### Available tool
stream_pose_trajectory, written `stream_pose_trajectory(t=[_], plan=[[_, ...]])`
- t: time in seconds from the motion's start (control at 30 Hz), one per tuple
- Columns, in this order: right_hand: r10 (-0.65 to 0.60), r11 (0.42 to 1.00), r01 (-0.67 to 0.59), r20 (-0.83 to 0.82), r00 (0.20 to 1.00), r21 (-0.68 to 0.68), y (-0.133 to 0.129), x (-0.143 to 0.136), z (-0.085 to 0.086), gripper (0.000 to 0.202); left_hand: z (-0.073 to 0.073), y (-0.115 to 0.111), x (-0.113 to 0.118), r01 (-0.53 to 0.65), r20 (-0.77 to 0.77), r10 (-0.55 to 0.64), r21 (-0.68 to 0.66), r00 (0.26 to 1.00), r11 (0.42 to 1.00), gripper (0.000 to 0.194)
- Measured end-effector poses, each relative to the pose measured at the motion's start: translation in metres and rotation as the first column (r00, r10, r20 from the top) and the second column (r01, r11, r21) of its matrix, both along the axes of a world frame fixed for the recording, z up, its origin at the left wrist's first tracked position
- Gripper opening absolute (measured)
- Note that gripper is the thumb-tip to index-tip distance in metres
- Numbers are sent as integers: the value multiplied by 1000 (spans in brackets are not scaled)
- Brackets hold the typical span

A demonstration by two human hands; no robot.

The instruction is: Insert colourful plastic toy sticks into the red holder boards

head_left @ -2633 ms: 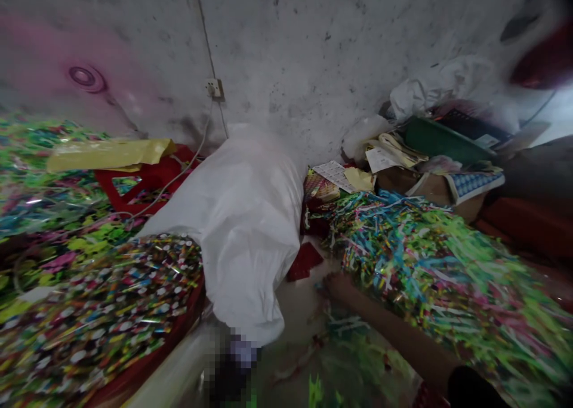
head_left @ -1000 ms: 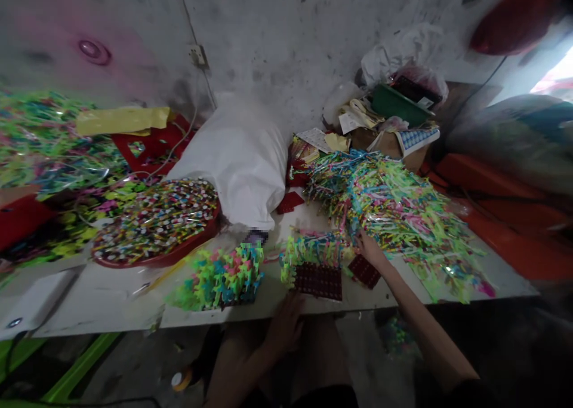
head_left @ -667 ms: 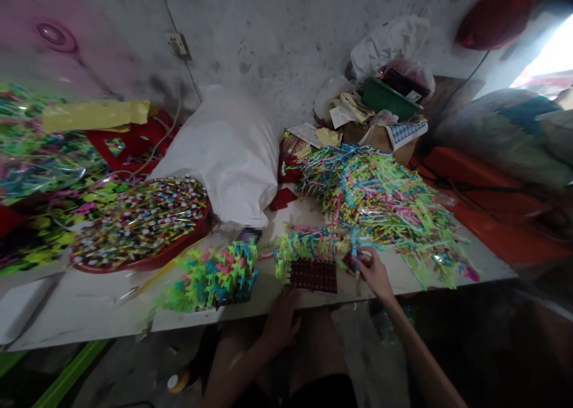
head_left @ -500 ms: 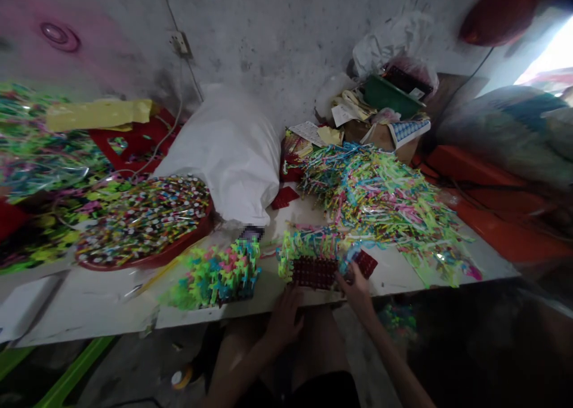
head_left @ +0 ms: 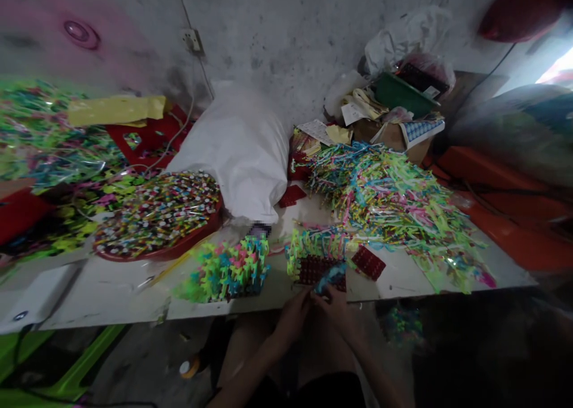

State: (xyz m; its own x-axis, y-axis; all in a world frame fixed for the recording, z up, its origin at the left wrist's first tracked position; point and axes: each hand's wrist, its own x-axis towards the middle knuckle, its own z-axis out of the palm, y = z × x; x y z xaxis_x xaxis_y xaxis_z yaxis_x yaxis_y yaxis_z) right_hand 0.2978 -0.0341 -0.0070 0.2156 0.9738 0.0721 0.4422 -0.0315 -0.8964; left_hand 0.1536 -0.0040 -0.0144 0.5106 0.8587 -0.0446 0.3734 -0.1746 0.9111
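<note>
In my right hand (head_left: pixel 336 305) is a small bunch of light-blue plastic pieces (head_left: pixel 330 276), pinched at the table's front edge. My left hand (head_left: pixel 294 311) is right beside it, its fingertips drawn together and almost meeting the right fingers; what they hold is too small to make out. Just beyond both hands lies a dark red board with rows of holes (head_left: pixel 313 267). Upright green, yellow and pink pieces (head_left: pixel 308 244) stand along its back and left side. A second, bare dark red board (head_left: pixel 369 263) lies to the right.
Another block of upright coloured pieces (head_left: pixel 237 267) stands to the left. A red basin (head_left: pixel 156 254) is full of small colourful parts. A large white sack (head_left: pixel 242 145) leans at the wall. Loose plastic strips (head_left: pixel 385 193) are heaped at the right.
My right hand has moved left and toward me with the light-blue pieces, off the right-hand board. My left hand has shifted slightly right to meet it. The camera view has turned a little left.
</note>
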Motion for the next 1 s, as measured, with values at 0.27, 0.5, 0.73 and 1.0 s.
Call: stream_pose_trajectory(t=[0.27, 0.5, 0.73, 1.0], plan=[[-67, 997, 71, 91, 994, -42, 42, 21, 4, 29, -41, 0, -8, 91, -297, 23, 367, 955, 926, 53], [-27, 996, 24, 30, 999, 80, 68, 23, -29, 35, -68, -8, -19, 317, -470, -42, 525, 882, 790, 67], [-20, 996, 13, 84, 996, 89, 68, 21, -45, 31, -70, -9, -21, 340, -488, -60, 508, 871, 791, 77], [-7, 1000, 1, 292, 957, 22, 80, 15, -30, 26, -65, -10, -22, 355, -492, -85, 485, 866, 799, 79]])
